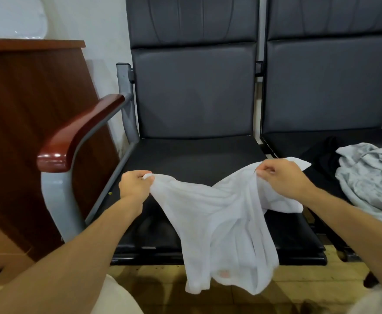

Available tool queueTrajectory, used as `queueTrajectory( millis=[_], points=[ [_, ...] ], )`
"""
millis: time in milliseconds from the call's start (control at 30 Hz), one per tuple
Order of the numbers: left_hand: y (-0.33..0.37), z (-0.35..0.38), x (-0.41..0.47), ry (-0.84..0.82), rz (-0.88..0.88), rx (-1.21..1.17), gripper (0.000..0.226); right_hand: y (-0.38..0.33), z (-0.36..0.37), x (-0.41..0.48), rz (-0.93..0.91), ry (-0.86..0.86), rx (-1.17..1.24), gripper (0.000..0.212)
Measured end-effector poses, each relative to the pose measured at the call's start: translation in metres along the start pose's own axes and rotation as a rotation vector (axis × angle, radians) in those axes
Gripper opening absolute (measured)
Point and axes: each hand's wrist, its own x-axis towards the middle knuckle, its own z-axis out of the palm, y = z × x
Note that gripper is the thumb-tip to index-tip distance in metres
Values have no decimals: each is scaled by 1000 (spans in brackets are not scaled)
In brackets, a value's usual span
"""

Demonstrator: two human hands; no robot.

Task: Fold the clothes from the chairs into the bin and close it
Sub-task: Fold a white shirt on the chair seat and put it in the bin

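A thin white garment (221, 223) hangs between my two hands in front of the left black chair (185, 155). My left hand (134, 184) pinches its left top corner, and my right hand (282, 175) grips its right top edge. The cloth sags in the middle and drops past the seat's front edge toward the floor. On the right chair (321, 87) lie a crumpled grey garment (368, 177) and a black garment (323, 157) beside it. No bin is in view.
The left chair has a red-brown wooden armrest (76, 134) on a grey metal frame. A dark wooden cabinet (27, 109) stands to the left against the white wall. Yellowish floor tiles (158, 282) show below the seats.
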Motion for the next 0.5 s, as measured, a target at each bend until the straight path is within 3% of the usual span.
queueTrajectory(
  millis=[233, 367, 500],
  points=[
    [8, -30, -21, 44, 71, -69, 19, -4, -24, -19, 180, 284, 353, 17],
    [11, -44, -34, 85, 69, -135, 17, -6, -32, -32, 189, 236, 502, 16],
    [10, -54, -41, 61, 16, -276, 20, -10, -32, -45, 160, 155, 474, 17]
  ],
)
